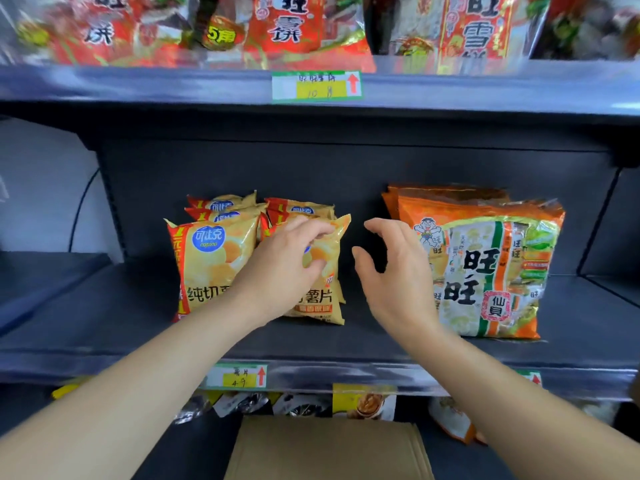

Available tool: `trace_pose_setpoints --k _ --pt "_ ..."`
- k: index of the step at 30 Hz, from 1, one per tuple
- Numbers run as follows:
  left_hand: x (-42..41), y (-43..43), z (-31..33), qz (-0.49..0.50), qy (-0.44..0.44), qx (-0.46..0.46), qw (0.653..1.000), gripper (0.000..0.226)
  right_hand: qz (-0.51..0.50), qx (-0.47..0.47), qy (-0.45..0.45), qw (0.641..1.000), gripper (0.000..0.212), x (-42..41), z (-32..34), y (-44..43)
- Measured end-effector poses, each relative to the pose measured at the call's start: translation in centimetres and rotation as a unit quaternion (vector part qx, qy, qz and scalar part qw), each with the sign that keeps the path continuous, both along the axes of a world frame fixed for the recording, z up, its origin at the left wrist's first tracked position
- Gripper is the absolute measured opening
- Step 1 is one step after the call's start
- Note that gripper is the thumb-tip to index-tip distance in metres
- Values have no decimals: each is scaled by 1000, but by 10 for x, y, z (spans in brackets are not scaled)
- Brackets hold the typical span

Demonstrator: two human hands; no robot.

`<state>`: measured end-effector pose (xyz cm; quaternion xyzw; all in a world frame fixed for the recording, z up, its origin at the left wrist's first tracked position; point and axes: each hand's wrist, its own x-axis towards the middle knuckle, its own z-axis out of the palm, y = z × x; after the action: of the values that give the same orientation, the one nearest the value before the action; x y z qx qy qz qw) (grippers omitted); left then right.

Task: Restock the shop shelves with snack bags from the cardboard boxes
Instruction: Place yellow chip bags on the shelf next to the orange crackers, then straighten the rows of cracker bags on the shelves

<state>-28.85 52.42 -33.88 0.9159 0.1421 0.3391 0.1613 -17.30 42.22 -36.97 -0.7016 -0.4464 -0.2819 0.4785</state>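
- The yellow chip bag [322, 296] stands upright on the middle shelf [588, 327], front right in a small cluster of the same bags. The left grip [284, 268] holds it by its upper part, with fingers curled over the top edge and the thumb on the front face.
- Just left of the left grip stands a second front chip bag [207, 268], also upright and touching the held one.
- Behind that grip, further chip bags [221, 206] stand in two short rows toward the dark back panel.
- The right grip [391, 271] holds nothing. Its fingers are loosely curved and spread, with the thumb apart, and it is moderately wide, palm turned toward the left grip.
- The right grip hangs in the gap between the held chip bag and the orange rice-cracker bags [491, 271], which stand just to its right — several deep, leaning back a little.
- Below both grips, on the shelf's front edge, sits a price label [239, 375] with a red arrow.
- Lower still is a cardboard box [329, 448], beneath a row of packets [304, 405] on the shelf under the grips.
- Above both grips, an upper shelf carries red snack bags [284, 29] — blurred — and another label [317, 85].
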Motion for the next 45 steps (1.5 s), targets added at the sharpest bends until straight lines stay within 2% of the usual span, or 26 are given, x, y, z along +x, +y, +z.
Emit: trace_pose_setpoints --k 5,10,13,18,25,30,36,45 --pt "-24 -7 63 -14 -26 83 996 40 36 93 -131 986 27 -21 63 -1" --pt "-45 0 149 -17 -37 102 994 37 48 93 -154 983 25 -23 156 -5" --pt "-49 8 206 0 -37 92 995 37 49 40 -132 989 28 -18 210 -1" --pt "-51 20 294 38 34 25 998 39 34 -85 -143 985 26 -8 290 9" --pt "-62 18 387 90 158 40 982 41 82 -305 -157 936 25 -11 378 14" --pt "-76 11 409 113 278 44 953 40 124 -444 -94 882 36 -27 412 3" --pt "-95 9 400 151 310 -23 938 38 154 -536 -23 830 41 -38 421 5" --pt "-105 78 387 125 343 -47 930 38 129 -567 51 812 46 -51 416 53"
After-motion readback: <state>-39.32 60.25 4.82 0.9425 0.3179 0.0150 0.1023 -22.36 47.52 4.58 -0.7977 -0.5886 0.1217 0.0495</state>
